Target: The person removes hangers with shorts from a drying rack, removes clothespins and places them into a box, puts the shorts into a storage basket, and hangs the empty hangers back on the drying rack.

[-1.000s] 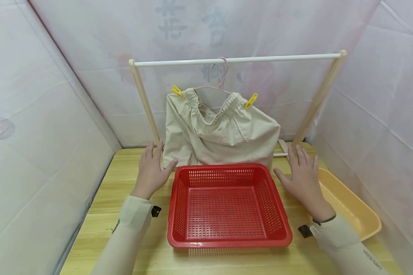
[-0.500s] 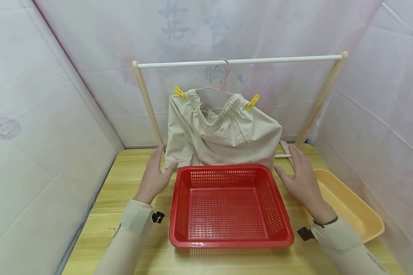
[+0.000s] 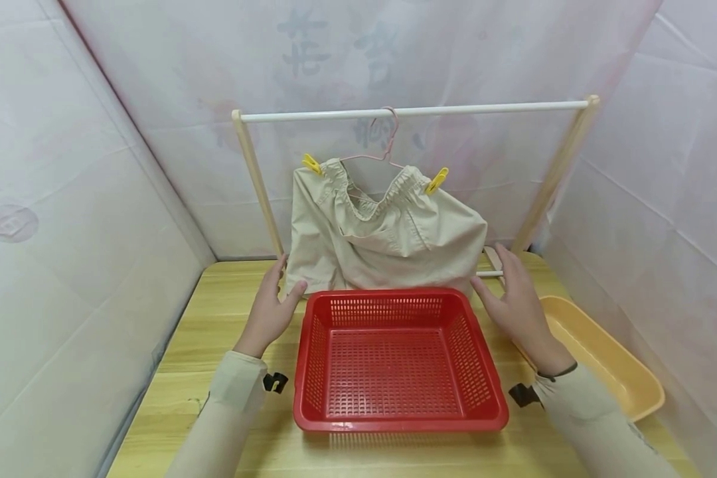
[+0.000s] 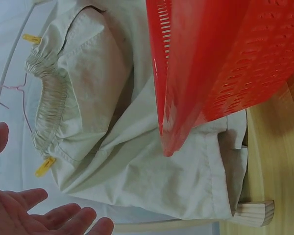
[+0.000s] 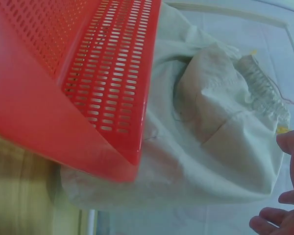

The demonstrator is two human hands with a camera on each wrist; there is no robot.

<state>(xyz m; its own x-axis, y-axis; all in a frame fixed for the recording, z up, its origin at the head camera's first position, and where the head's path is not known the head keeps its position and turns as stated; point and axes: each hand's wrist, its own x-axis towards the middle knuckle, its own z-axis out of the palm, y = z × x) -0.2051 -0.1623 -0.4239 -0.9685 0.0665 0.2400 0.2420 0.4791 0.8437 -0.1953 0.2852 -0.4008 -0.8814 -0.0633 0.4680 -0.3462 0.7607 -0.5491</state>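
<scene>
Beige elastic-waist shorts (image 3: 388,245) hang from a pink wire hanger (image 3: 390,143) on the rack's white bar. Two yellow clothespins, a left one (image 3: 312,163) and a right one (image 3: 437,180), clip the waistband. In front stands a red perforated basket (image 3: 400,425) with nothing in it. My left hand (image 3: 269,311) is held at the basket's far left corner, fingers extended and holding nothing. Past the opposite corner, my right hand (image 3: 516,312) is likewise spread and holds nothing. In the wrist views both hands show apart from the basket, near the shorts' waistband.
A wooden rack with a white rail (image 3: 484,109) stands at the back of the wooden table (image 3: 179,385). At the right lies a yellow tray (image 3: 648,392), partly behind the right forearm. Fabric walls (image 3: 645,166) enclose the back and sides.
My left hand has turned more edge-on, its fingers closer together. The right hand has shifted slightly left and turned inward. Shorts, hanger and basket have stayed in place.
</scene>
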